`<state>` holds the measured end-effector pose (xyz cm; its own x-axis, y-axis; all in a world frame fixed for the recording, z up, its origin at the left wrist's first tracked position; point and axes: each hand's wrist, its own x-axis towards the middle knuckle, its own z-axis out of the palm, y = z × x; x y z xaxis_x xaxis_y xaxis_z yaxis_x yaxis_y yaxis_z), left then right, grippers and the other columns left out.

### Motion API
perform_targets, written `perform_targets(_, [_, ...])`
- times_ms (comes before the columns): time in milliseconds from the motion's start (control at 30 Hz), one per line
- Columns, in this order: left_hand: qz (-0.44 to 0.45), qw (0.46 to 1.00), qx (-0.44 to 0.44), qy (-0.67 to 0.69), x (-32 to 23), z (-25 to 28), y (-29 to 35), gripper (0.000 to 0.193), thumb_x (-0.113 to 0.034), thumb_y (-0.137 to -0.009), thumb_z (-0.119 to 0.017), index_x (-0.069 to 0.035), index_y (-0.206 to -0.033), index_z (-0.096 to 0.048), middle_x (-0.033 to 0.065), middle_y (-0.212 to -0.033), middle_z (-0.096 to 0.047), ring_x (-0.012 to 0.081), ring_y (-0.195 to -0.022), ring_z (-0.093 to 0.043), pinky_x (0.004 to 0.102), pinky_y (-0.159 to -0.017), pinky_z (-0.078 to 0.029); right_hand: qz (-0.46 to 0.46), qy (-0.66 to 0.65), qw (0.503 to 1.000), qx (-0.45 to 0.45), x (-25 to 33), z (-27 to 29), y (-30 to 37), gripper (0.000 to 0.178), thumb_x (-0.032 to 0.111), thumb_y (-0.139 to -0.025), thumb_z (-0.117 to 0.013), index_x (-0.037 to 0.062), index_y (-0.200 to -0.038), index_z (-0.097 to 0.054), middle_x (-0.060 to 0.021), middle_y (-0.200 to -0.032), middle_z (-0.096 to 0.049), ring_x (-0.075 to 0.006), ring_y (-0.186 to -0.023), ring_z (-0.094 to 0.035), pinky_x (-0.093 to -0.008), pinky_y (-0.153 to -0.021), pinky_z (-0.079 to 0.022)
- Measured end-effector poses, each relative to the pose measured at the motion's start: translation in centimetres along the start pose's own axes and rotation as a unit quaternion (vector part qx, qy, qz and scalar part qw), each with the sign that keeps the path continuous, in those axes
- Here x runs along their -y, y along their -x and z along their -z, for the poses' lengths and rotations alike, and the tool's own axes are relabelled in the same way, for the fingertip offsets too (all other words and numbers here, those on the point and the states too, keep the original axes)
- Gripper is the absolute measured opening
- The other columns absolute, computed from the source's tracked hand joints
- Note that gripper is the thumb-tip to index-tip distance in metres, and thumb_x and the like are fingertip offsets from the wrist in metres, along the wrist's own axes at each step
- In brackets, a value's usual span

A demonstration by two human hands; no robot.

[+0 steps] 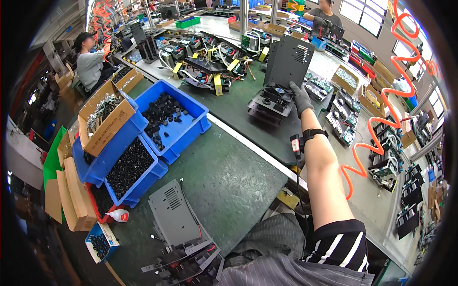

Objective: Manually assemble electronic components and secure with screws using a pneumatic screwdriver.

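My right hand (301, 99), in a dark grey glove, reaches far forward. Its fingers close on the lower right edge of an upright grey metal panel (289, 58) with vent slots. At the foot of this panel lies a black fan (276, 94) on a small stack of flat metal plates (266, 106). Part of the grip is hidden behind the glove. Around my right wrist runs a black strap (315, 133) with a small red and grey device (296, 145) and a dark cable. My left hand is out of view.
Blue bins (183, 138) of black parts and a cardboard box (102, 131) of metal pieces stand left. Nearer lies a slotted grey panel (174, 209) with wires. Wired assemblies (205, 59) crowd the far bench. An orange coiled hose (396, 90) hangs right. Two people work farther off.
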<state>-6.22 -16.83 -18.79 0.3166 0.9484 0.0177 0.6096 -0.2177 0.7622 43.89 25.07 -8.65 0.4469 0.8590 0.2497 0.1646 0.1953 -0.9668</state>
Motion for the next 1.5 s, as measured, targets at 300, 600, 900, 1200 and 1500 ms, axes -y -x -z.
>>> perform_targets(300, [0.003,0.999,0.017,0.027,-0.8,0.6,3.4,0.051,-0.02,-0.078,-0.069,-0.013,-0.126,-0.053,0.0085,-0.119,-0.059,0.0255,-0.114,-0.053,0.0388,-0.099,-0.041,-0.091,0.197,0.955,-0.204,4.7,-1.3,3.4,0.075,0.06,-0.086,-0.044,0.0054,-0.136,-0.041,-0.0231,-0.133,-0.047,-0.0357,-0.124,-0.045,-0.0406,-0.103,-0.034])
perform_targets(600, [0.003,0.997,0.055,0.061,-0.6,2.4,7.8,0.052,-0.02,-0.078,-0.068,-0.013,-0.127,-0.052,0.0086,-0.118,-0.059,0.0255,-0.114,-0.053,0.0387,-0.099,-0.041,-0.234,0.453,0.823,-0.251,5.3,-2.2,16.8,0.068,0.05,-0.077,-0.055,0.0052,-0.127,-0.047,-0.0231,-0.132,-0.046,-0.0353,-0.123,-0.044,-0.0453,-0.099,-0.037])
perform_targets(900, [0.004,0.995,0.042,0.09,-0.2,3.6,8.9,0.052,-0.021,-0.079,-0.068,-0.013,-0.127,-0.052,0.0087,-0.118,-0.059,0.0254,-0.114,-0.053,0.0386,-0.099,-0.041,-0.138,0.558,0.817,0.041,9.3,-3.9,25.0,0.066,0.049,-0.08,-0.055,0.0,-0.123,-0.047,-0.0283,-0.116,-0.057,-0.0393,-0.109,-0.056,-0.0433,-0.092,-0.044])
perform_targets(1200, [0.012,0.99,0.001,0.138,-0.3,3.2,7.5,0.052,-0.021,-0.079,-0.068,-0.013,-0.128,-0.051,0.0088,-0.118,-0.059,0.0253,-0.114,-0.053,0.0385,-0.099,-0.041,-0.205,0.539,0.815,0.057,8.1,-0.7,24.3,0.08,0.054,-0.077,-0.059,-0.0022,-0.131,-0.039,-0.0291,-0.12,-0.055,-0.0375,-0.113,-0.055,-0.0385,-0.094,-0.043])
perform_targets(1500, [0.005,0.982,0.017,0.19,-3.1,2.0,5.8,0.052,-0.021,-0.079,-0.068,-0.013,-0.128,-0.051,0.0089,-0.118,-0.059,0.0252,-0.114,-0.053,0.0383,-0.099,-0.041,-0.208,0.504,0.838,0.008,8.5,-3.8,24.6,0.075,0.048,-0.077,-0.058,-0.0069,-0.124,-0.04,-0.032,-0.111,-0.058,-0.0415,-0.107,-0.057,-0.0412,-0.091,-0.044])
